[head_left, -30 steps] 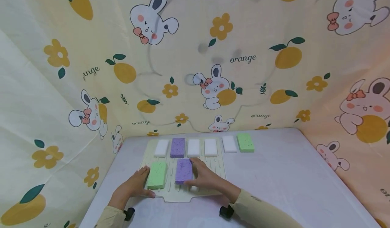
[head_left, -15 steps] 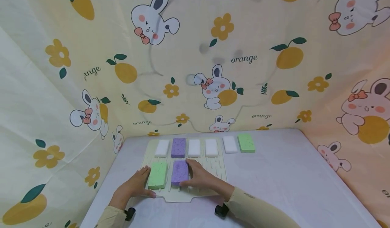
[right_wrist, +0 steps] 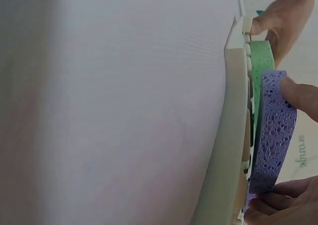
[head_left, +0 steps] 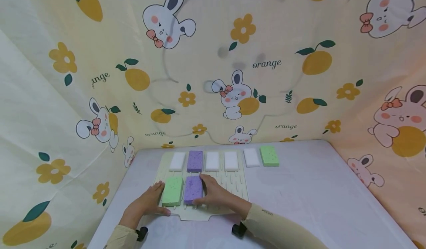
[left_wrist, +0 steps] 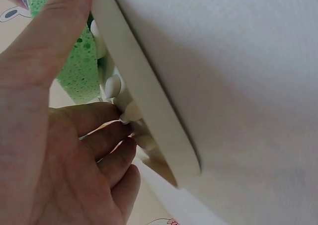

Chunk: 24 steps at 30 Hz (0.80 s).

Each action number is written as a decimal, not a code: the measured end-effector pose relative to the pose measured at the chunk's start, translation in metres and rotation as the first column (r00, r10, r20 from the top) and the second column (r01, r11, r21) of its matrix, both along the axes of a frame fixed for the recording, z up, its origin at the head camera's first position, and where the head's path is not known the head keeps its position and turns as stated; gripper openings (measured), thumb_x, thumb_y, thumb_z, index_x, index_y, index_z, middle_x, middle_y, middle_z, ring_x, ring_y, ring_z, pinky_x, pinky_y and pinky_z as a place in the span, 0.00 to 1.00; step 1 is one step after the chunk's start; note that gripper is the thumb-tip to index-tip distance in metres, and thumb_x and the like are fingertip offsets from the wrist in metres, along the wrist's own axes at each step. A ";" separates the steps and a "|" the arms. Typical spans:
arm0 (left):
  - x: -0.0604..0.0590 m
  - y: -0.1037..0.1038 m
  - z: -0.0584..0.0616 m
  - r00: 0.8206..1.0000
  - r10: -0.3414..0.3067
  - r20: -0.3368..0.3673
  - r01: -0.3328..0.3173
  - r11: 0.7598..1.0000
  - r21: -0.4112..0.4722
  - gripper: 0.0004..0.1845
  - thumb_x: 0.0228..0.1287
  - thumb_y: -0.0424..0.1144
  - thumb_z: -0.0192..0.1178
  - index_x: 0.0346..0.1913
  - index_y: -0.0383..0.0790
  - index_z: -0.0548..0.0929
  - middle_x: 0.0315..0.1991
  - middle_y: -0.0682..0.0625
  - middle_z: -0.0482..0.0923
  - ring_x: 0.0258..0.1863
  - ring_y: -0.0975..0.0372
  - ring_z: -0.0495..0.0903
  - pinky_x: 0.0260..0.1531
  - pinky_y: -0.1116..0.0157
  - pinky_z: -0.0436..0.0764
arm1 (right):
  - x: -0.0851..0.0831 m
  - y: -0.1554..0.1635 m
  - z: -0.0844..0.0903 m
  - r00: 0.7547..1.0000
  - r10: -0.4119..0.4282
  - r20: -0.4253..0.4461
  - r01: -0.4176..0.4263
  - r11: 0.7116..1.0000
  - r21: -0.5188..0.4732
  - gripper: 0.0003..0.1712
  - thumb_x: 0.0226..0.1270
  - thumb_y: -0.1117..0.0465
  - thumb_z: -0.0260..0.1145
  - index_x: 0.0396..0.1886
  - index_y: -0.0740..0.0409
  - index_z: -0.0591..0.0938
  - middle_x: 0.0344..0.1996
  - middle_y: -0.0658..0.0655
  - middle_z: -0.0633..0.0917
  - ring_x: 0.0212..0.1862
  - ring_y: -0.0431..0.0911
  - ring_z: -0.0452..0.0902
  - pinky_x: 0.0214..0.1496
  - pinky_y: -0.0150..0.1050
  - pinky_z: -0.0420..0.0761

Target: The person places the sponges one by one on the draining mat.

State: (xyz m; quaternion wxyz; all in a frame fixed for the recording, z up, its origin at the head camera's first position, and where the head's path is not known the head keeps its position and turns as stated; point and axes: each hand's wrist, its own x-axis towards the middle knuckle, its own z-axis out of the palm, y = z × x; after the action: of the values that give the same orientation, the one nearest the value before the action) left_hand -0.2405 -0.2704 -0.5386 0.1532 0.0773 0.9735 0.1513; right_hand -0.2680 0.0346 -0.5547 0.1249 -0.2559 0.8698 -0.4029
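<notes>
My right hand (head_left: 214, 193) grips a purple sponge (head_left: 193, 190) between thumb and fingers, close over the front part of a cream ridged tray (head_left: 194, 216). The right wrist view shows that purple sponge (right_wrist: 273, 130) tilted slightly, with the thumb at one end and fingers at the other. A green sponge (head_left: 172, 191) lies just left of it on the tray. My left hand (head_left: 145, 201) holds the tray's front left corner, beside the green sponge. In the left wrist view, the fingers (left_wrist: 112, 135) bend against the raised pegs while the thumb lies over the rim.
Along the tray's back sit a white sponge (head_left: 177, 161), a purple sponge (head_left: 195, 161) and two more white ones. Right of the tray, a thin white sponge (head_left: 251, 157) and a green sponge (head_left: 269, 156) lie on the table (head_left: 299, 197). Printed cloth (head_left: 199, 57) surrounds the table.
The right hand has carried the purple sponge left and slightly nearer, closing the gap to the green sponge. The left hand has stayed in place.
</notes>
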 end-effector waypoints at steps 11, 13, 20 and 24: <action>0.001 0.000 0.001 1.000 0.005 -0.003 -0.005 1.000 0.007 0.71 0.43 0.61 0.85 0.82 0.24 0.59 0.83 0.28 0.53 0.82 0.32 0.54 0.81 0.38 0.59 | 0.001 -0.003 0.000 1.000 -0.002 -0.002 0.002 0.999 0.038 0.70 0.59 0.41 0.85 0.87 0.65 0.53 0.83 0.65 0.61 0.84 0.58 0.56 0.86 0.55 0.59; 0.001 0.000 0.001 1.000 0.004 -0.004 -0.004 1.000 0.005 0.71 0.43 0.61 0.86 0.82 0.24 0.59 0.83 0.28 0.53 0.82 0.32 0.54 0.82 0.38 0.58 | 0.001 -0.003 0.000 1.000 -0.003 -0.005 0.003 0.999 0.045 0.71 0.58 0.40 0.85 0.87 0.65 0.53 0.83 0.64 0.61 0.84 0.58 0.55 0.86 0.55 0.59; 0.000 0.000 -0.001 1.000 0.005 0.007 -0.005 1.000 0.000 0.71 0.43 0.61 0.86 0.82 0.24 0.58 0.83 0.28 0.54 0.82 0.33 0.54 0.82 0.38 0.58 | 0.002 -0.002 0.000 1.000 -0.008 0.006 0.007 0.999 0.042 0.72 0.57 0.39 0.85 0.87 0.64 0.52 0.84 0.64 0.60 0.84 0.58 0.54 0.87 0.56 0.58; 0.001 0.000 0.000 1.000 0.000 0.004 0.000 1.000 0.002 0.71 0.43 0.61 0.86 0.82 0.24 0.58 0.83 0.28 0.54 0.82 0.33 0.54 0.82 0.39 0.58 | 0.003 0.002 0.002 1.000 -0.006 0.002 0.006 0.999 0.031 0.73 0.58 0.37 0.83 0.88 0.62 0.51 0.85 0.64 0.59 0.85 0.58 0.53 0.87 0.56 0.58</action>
State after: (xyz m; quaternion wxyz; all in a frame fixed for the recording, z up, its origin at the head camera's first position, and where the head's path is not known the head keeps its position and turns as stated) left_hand -0.2400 -0.2704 -0.5387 0.1551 0.0771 0.9730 0.1526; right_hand -0.2646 0.0361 -0.5527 0.1284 -0.2509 0.8766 -0.3899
